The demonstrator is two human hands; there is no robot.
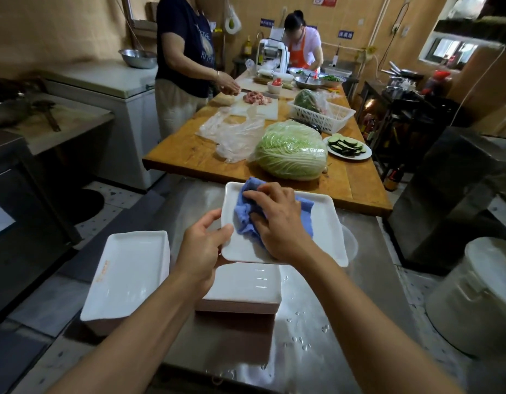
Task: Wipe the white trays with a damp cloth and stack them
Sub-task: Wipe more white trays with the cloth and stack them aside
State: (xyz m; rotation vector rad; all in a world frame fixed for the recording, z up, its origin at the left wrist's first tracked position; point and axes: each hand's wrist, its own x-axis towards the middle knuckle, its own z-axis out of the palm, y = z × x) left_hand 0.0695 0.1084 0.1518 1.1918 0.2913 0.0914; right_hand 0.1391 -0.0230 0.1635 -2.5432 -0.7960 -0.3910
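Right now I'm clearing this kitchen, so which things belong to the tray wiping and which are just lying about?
Job:
held tray in left hand
blue cloth under right hand
left tray stack
middle tray stack

Lying about:
cabbage
plastic bag
plate of cucumber slices
white basket

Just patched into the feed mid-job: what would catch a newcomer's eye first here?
At centre, the right hand presses a blue cloth into a white tray that the left hand grips by its near-left edge, above two stacks of white trays on the wet steel counter. Beyond, a big wrapped cabbage sits on the wooden table.
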